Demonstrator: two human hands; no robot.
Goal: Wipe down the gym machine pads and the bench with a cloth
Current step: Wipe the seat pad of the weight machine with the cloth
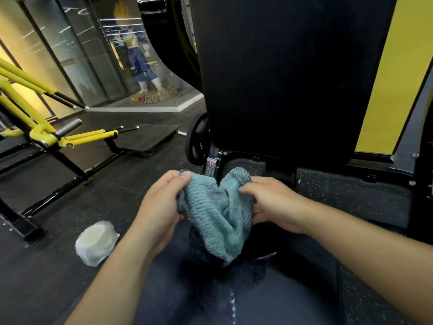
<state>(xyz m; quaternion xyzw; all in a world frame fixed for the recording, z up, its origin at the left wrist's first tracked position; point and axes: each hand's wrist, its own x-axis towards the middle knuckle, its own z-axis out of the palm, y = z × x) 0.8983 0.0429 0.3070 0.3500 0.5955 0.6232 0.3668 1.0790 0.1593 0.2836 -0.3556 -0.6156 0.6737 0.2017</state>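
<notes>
1. Machine pad (pixel 288 73): large black upholstered slab, upright, filling the 12 to 2 o'clock sector; its top edge is cut off by the frame; no cloth contact at present.
2. Yellow machine frame (pixel 35 127): at 9 o'clock, well apart; a weight plate (pixel 198 141) sits just beside the pad's lower left corner.
3. Cloth (pixel 218 212): teal knitted towel, bunched at centre between both hands, its lower end hanging over the person's lap; judged light, soft and limp, not slippery; best gathered into a flat wad in the palm, since loose corners would drag.
4. Left hand (pixel 161 205): at the cloth's 9 o'clock edge; fingers curled, thumb pinching the upper corner.
5. Right hand (pixel 271 202): at the cloth's 3 o'clock edge; fingers closed round a fold.
6. White wrapped object (pixel 96 242): on the floor at 8 o'clock; contents cannot be made out.
7. Hidden: the bench is not identifiable; the seat beneath the person is covered by legs; the fingertips are buried in fabric.
</notes>
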